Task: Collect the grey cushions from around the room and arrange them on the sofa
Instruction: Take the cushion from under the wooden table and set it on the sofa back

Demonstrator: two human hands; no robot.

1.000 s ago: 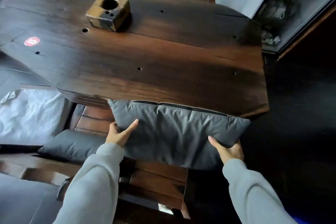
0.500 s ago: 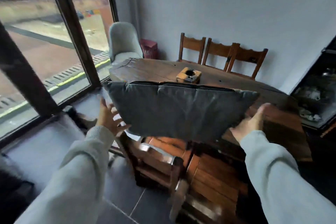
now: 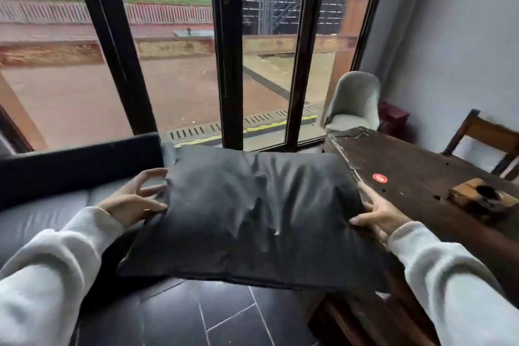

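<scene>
A dark grey, rectangular fabric cushion (image 3: 252, 216) is held flat in mid-air at the centre of the view, clear of the dark tiled floor (image 3: 224, 314) seen beneath it. The left hand (image 3: 132, 199), at nine o'clock of the cushion, is pressed to its edge with the fingers spread and curled loosely; the right hand (image 3: 379, 215), at three o'clock, is laid along the opposite edge, so the cushion is carried between both. A long dark grey padded sofa (image 3: 50, 205) lies at nine o'clock, below the tall black-framed window (image 3: 227, 50); a dark wooden table (image 3: 415, 174) stands at three o'clock. The carrying step appears to be in hand. Next, the cushion would need to be swung toward nine o'clock, lowered onto the sofa seat and set against the backrest.
</scene>
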